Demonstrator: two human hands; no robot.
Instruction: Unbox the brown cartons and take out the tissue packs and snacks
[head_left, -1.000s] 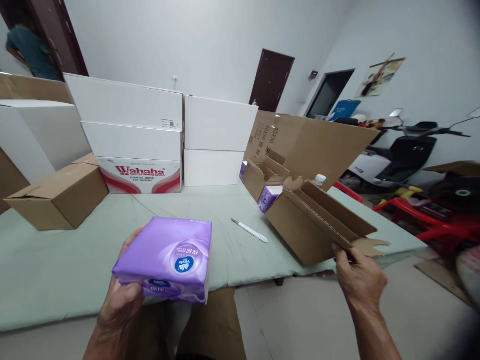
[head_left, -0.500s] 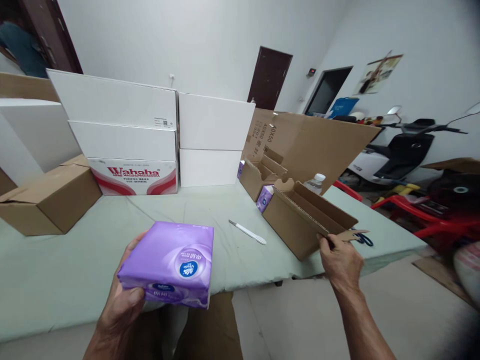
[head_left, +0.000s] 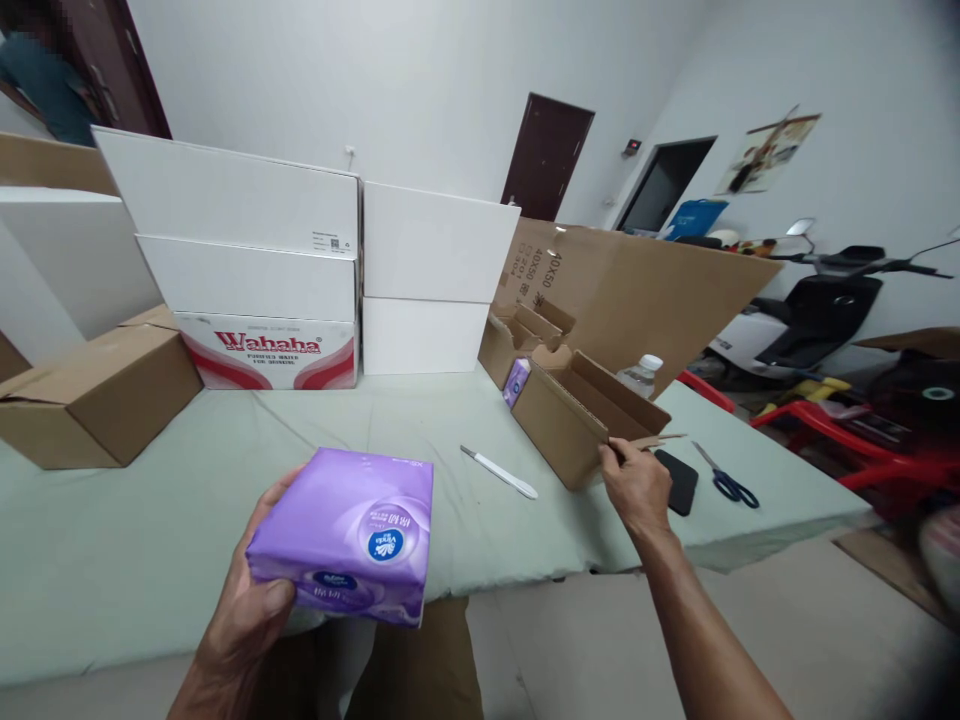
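My left hand [head_left: 251, 590] grips a purple pack of tissues [head_left: 341, 520] from its left side, held up over the front edge of the table. My right hand [head_left: 636, 485] pinches the near upper corner of an open brown cardboard box [head_left: 559, 425] on the right of the table. A second open cardboard box [head_left: 506, 345] stands behind it, and another purple tissue pack [head_left: 516, 382] shows between the two. A white-handled craft knife [head_left: 501, 472] lies on the table between my hands.
Scissors [head_left: 727, 482] and a dark flat object [head_left: 677, 482] lie right of my right hand. A clear bottle [head_left: 641, 374] stands behind the near box. White cartons [head_left: 262, 275] line the back; a closed brown box [head_left: 105, 395] sits left. A person [head_left: 49, 85] stands far left.
My right hand has moved the near cardboard box left and away from me, uncovering the dark flat object and scissors. My left hand still holds the tissue pack, almost unmoved.
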